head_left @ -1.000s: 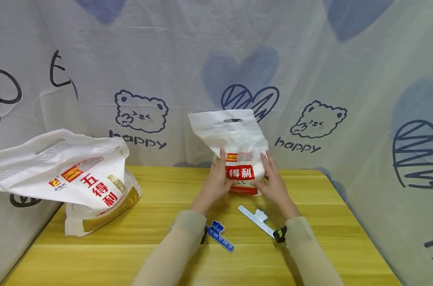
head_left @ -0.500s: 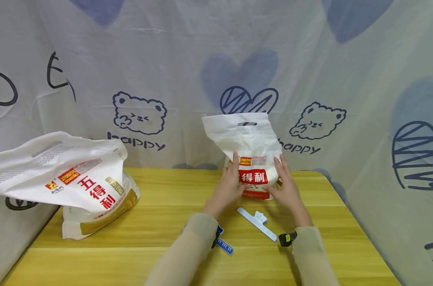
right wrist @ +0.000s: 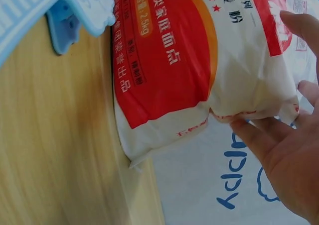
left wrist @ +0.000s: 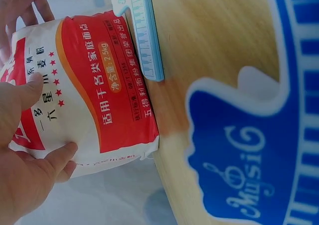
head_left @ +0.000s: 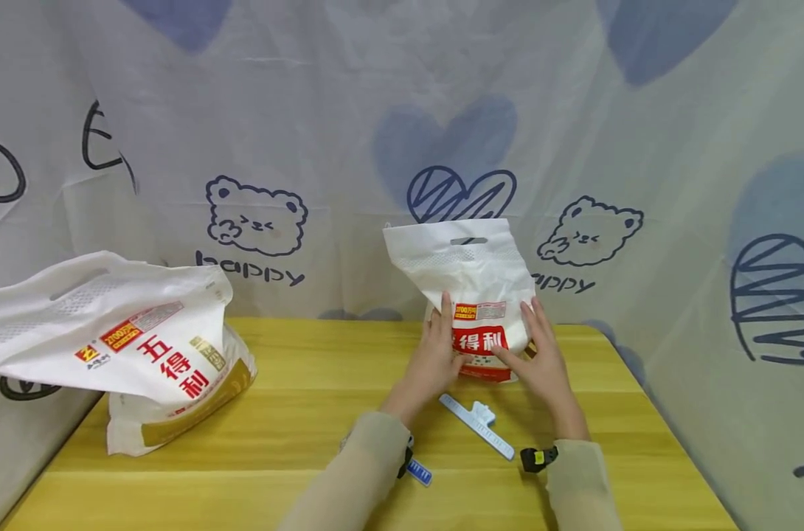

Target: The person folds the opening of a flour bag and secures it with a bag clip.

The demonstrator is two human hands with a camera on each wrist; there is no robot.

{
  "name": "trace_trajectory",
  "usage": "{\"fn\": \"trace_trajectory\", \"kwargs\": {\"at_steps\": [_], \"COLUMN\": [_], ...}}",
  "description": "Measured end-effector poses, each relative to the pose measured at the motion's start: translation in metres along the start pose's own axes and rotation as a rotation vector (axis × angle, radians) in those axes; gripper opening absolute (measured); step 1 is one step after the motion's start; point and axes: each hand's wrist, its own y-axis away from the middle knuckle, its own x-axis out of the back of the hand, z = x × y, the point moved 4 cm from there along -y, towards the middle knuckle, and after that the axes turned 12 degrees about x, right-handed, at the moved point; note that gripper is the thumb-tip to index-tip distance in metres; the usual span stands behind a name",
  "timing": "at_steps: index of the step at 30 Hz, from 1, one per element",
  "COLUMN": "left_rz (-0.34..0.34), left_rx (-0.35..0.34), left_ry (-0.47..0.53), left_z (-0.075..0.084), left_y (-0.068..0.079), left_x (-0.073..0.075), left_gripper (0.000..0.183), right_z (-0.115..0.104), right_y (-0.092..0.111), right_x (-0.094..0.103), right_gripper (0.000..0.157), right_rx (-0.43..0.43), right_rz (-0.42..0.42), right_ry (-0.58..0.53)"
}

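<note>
A white and red flour bag (head_left: 465,280), marked 2.5kg, stands upright toward the back of the table, its top with the handle slot flaring above. My left hand (head_left: 431,369) holds its left side, with the thumb on the printed front. On the opposite side my right hand (head_left: 544,369) grips it the same way, fingers along the edge. From the right wrist, the fingers (right wrist: 256,138) bend against the bag's side. In front lies a light blue piano-key clip (head_left: 477,425). A darker blue clip (head_left: 419,472) shows partly past my left wrist; its "Music" lettering faces the left wrist camera.
At the left stands a larger white flour bag (head_left: 170,361), its top leaning over to the left. The wooden table (head_left: 322,361) backs onto a hanging printed cloth (head_left: 349,147), which also runs along both sides.
Both hands have shifted the flour bag to the right along the table, mostly in the first half second. My left forearm now covers more of the dark blue clip.
</note>
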Motion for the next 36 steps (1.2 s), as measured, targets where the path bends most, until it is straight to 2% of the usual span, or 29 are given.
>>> {"fn": "trace_trajectory", "kwargs": {"at_steps": [2, 6, 10, 13, 18, 21, 24, 28, 32, 36], "left_rz": [0.007, 0.017, 0.071, 0.193, 0.481, 0.581, 0.612, 0.601, 0.563, 0.495], "left_rx": [-0.010, -0.086, -0.127, -0.163, -0.275, -0.328, -0.372, -0.419, -0.454, -0.455], "left_ry": [0.010, 0.030, 0.005, -0.032, -0.038, -0.042, -0.050, -0.063, -0.070, -0.093], "left_z": [-0.001, -0.003, -0.008, -0.008, -0.002, 0.005, 0.018, 0.036, 0.055, 0.073], "left_y": [0.000, 0.000, 0.003, 0.003, -0.002, -0.006, -0.013, -0.024, -0.037, -0.051], "left_x": [0.000, 0.006, 0.017, 0.029, 0.055, 0.071, 0.085, 0.100, 0.113, 0.122], "left_gripper": [0.124, 0.123, 0.112, 0.095, 0.067, 0.060, 0.059, 0.060, 0.062, 0.064], "right_z": [-0.002, -0.006, -0.012, -0.016, -0.019, -0.017, -0.014, -0.009, -0.006, -0.004], "right_y": [0.000, -0.002, -0.001, 0.000, -0.003, -0.003, -0.003, -0.006, -0.012, -0.016], "right_x": [0.000, 0.003, 0.009, 0.017, 0.027, 0.031, 0.035, 0.037, 0.035, 0.031], "right_gripper": [0.092, 0.083, 0.076, 0.072, 0.072, 0.072, 0.072, 0.072, 0.072, 0.071], "right_rx": [0.006, 0.006, 0.006, 0.013, 0.002, -0.015, -0.043, -0.084, -0.097, -0.109], "right_rz": [0.027, 0.108, 0.230, 0.324, 0.409, 0.436, 0.437, 0.417, 0.391, 0.368], "right_ry": [-0.020, -0.049, -0.065, -0.102, -0.169, -0.209, -0.208, -0.195, -0.234, -0.292]}}
